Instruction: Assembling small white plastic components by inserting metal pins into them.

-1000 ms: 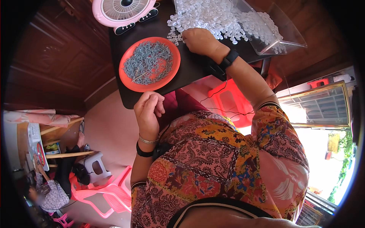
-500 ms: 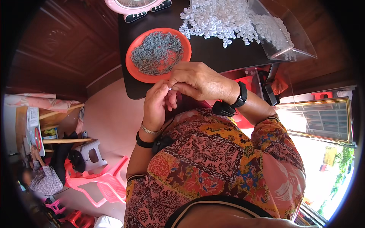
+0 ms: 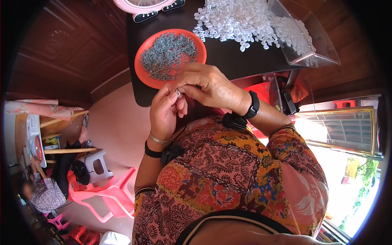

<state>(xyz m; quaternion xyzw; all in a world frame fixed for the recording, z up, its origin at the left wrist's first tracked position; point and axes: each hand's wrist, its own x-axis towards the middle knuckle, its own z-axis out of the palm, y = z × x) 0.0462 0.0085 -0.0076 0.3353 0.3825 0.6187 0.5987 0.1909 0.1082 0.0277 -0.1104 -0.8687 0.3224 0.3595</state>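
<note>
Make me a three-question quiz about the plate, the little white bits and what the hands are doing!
1. Where is the orange plate?
A. on the dark table
B. on the pink chair
C. on the floor

2. What colour are the small pieces heaped at the far side of the table?
A. black
B. white
C. green

3. What are the left hand and right hand doing?
A. resting flat and apart on the table
B. meeting in front of the body, pinching one tiny white piece
C. lifting the plate

Answers:
1 A, it sits on the table holding a pile of grey bits.
2 B, the heap is white.
3 B, the fingertips meet around the piece.
</note>
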